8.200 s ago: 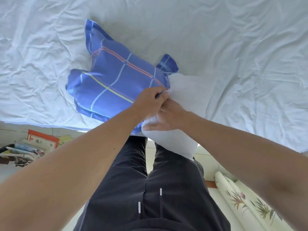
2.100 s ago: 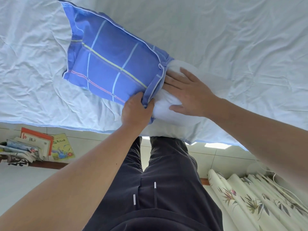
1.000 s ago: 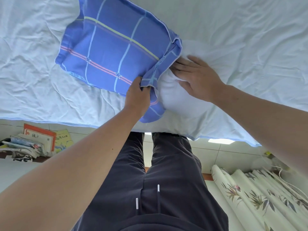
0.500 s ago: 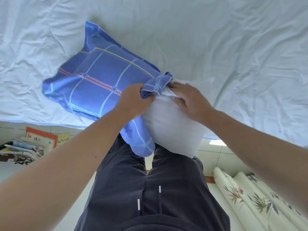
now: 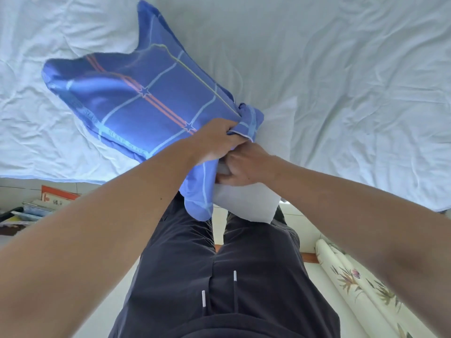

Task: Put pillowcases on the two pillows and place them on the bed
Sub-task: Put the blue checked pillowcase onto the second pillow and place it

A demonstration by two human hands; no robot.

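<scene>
Looking down from the head camera, you see the pillowcase (image 5: 136, 93) lying on the bed (image 5: 341, 81) with its long axis running diagonally: the closed end points up and to your left, the open end points down and to your right, toward your body. The open end overhangs the bed edge above your dark trousers (image 5: 219, 276).

The pillowcase is blue with a plaid of pale blue lines, one thin yellow line and a double orange stripe marked with small stars. The far part is filled out and bulging; one far corner sticks up as a limp, flat flap. A border band along the left edge carries repeated pale lettering that appears to read "SLEEP"; it is too blurred to confirm.

The white pillow (image 5: 244, 203) protrudes from the open end, its bare corner hanging past the bed edge between your hands and your trousers.

Your left hand (image 5: 214, 140) has its fingers curled tight around a bunched fold of the pillowcase hem at the opening. Your right hand (image 5: 244, 164) sits just beside it, touching it, fingers curled into the white pillow at the mouth of the case.

Books (image 5: 48, 201) lie stacked on the floor at left. Floral rolls (image 5: 353, 276) lie on the floor at lower right.
</scene>
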